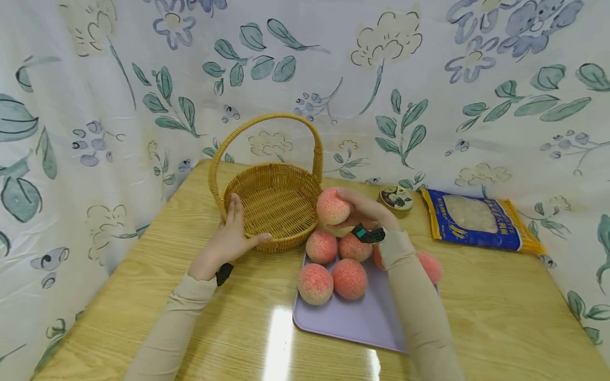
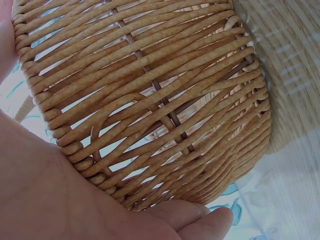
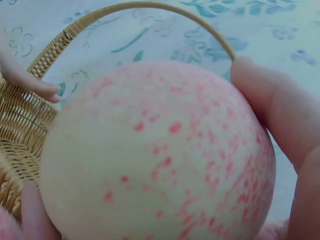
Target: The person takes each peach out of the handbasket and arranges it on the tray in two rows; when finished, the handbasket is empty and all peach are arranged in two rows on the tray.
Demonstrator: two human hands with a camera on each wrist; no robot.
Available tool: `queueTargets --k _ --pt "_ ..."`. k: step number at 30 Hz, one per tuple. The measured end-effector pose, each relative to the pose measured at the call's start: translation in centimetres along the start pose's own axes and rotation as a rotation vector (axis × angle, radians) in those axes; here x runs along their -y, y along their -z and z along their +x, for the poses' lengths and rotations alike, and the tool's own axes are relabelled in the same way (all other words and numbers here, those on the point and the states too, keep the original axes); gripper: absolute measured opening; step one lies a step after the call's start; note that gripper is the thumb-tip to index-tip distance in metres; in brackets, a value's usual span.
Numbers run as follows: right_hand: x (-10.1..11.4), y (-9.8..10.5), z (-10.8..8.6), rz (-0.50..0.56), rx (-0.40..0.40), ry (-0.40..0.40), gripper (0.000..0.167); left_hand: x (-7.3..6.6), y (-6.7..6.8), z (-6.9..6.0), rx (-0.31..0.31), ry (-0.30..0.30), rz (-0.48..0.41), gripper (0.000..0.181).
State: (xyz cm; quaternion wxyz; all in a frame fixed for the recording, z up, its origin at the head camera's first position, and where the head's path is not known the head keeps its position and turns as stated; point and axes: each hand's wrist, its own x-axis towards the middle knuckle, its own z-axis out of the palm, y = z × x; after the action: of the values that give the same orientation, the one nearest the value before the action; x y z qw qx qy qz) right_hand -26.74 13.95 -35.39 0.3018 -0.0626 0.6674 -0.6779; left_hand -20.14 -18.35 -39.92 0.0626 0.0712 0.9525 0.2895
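A pink-speckled peach (image 1: pixel 333 206) is held in my right hand (image 1: pixel 369 209), just off the right rim of a wicker basket (image 1: pixel 274 209). The right wrist view shows the same peach (image 3: pixel 160 155) up close, with fingers on either side of it. My left hand (image 1: pixel 229 235) rests against the basket's near left side, fingers extended along it and thumb at the front rim. Up close in the left wrist view, the woven wall (image 2: pixel 150 100) lies against that hand. Below my right hand, several more peaches (image 1: pixel 350 279) sit on a lavender tray (image 1: pixel 352 323), partly hidden by the right forearm.
Behind the tray stands a small round tin (image 1: pixel 396 200). Farther right lies a blue and yellow packet (image 1: pixel 478 219) with a clear window. A tall arched handle (image 1: pixel 269 117) rises over the basket. Floral cloth (image 1: pixel 333 79) hangs behind the wooden table (image 1: pixel 505 317).
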Motion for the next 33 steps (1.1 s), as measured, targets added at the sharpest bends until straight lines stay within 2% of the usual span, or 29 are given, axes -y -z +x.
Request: queueTargets --k 1,3,6,7,11,14,17,20,26,33 --pt "-0.3 0.3 -0.6 0.047 -0.03 -0.007 0.057 0.0 0.0 0.0 -0.001 0.001 -0.001 0.122" --pt "-0.8 1.0 -1.4 0.105 -0.03 0.006 0.053 0.0 0.0 0.0 0.001 0.002 0.001 0.123" --pt "-1.4 2.4 -2.4 0.137 0.057 0.039 0.044 0.0 0.0 0.0 0.006 0.007 -0.001 0.123" --pt "-1.5 2.8 -2.8 0.119 0.081 0.053 0.042 0.0 0.0 0.0 0.005 0.007 -0.001 0.123" --pt "-2.5 4.2 -4.8 0.111 0.206 0.12 0.041 0.2 0.1 0.2 -0.006 0.006 -0.002 0.122" --pt "-3.5 5.0 -6.6 0.106 0.265 0.164 0.039 0.3 0.3 0.2 -0.01 0.003 0.003 0.123" --pt "-4.6 5.7 -8.2 0.111 0.309 0.172 0.038 0.3 0.3 0.3 -0.006 0.005 0.007 0.123" --pt "-5.6 6.3 -9.5 0.069 0.325 0.164 0.038 0.4 0.4 0.3 -0.005 0.011 0.014 0.123" --pt "-6.9 6.5 -11.1 -0.147 0.286 0.161 0.043 0.4 0.4 0.2 -0.002 0.011 0.01 0.123" --pt "-8.2 6.0 -11.3 -0.15 0.279 0.063 0.041 0.2 0.2 0.1 0.006 0.001 0.007 0.122"
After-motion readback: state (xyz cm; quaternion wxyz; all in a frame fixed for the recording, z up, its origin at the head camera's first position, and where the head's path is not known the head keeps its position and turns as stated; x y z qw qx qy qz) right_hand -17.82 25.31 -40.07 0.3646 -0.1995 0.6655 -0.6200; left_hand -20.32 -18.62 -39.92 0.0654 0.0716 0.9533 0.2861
